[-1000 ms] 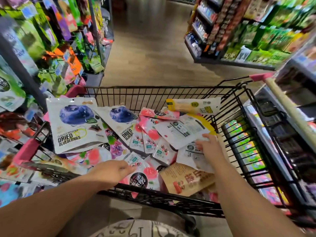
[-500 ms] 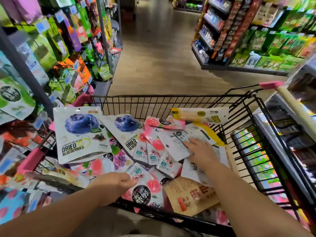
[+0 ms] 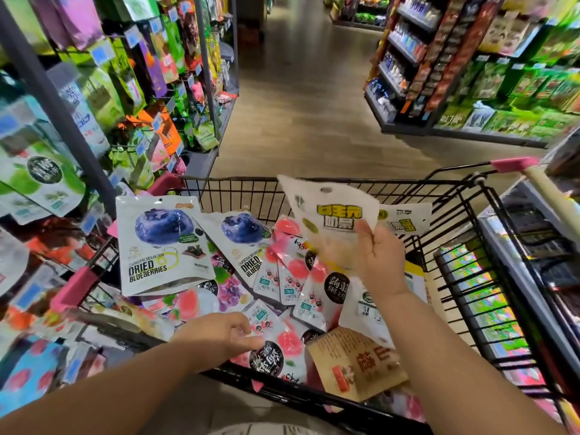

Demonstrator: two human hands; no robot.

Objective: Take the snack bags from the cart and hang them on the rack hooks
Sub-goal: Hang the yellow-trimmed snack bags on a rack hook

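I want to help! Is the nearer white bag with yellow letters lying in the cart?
No, lifted. The right hand grips the white bag by its lower edge, above the pile in the cart.

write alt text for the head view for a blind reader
The right hand holds a white snack bag with yellow lettering above a black wire cart full of snack bags. The left hand hovers loosely curled by its near rim; hanging snacks fill the rack on the left.

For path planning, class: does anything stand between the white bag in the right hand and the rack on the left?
Nothing visible: the right hand holds the white bag above the cart pile, with open air leftward to the rack.
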